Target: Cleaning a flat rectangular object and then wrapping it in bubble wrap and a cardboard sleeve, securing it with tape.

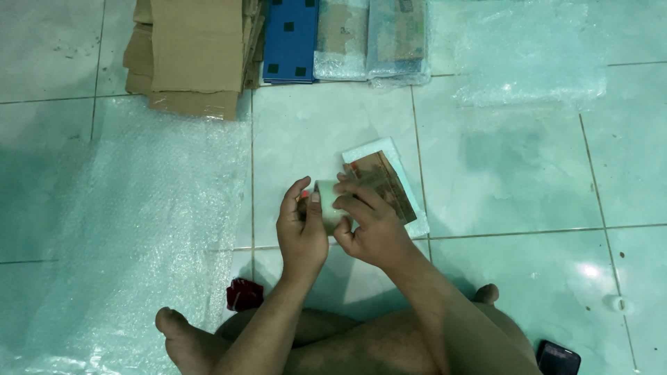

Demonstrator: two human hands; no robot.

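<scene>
My left hand (302, 232) and my right hand (372, 226) are together over the tiled floor, both gripping a roll of clear tape (326, 201) between them. My right fingers lie across the top of the roll, my left thumb along its side. Just beyond the roll lies a flat brownish item (383, 182) resting on a white bubble-wrap piece (417, 215). My right fingertips are close to its near edge; contact with it cannot be told.
A large bubble-wrap sheet (132, 229) covers the floor at left. Flattened cardboard (191, 55), a blue flat pack (290, 38) and wrapped parcels (372, 38) lie at the top. A small red object (243, 294) sits by my legs; a dark phone (557, 359) lies bottom right.
</scene>
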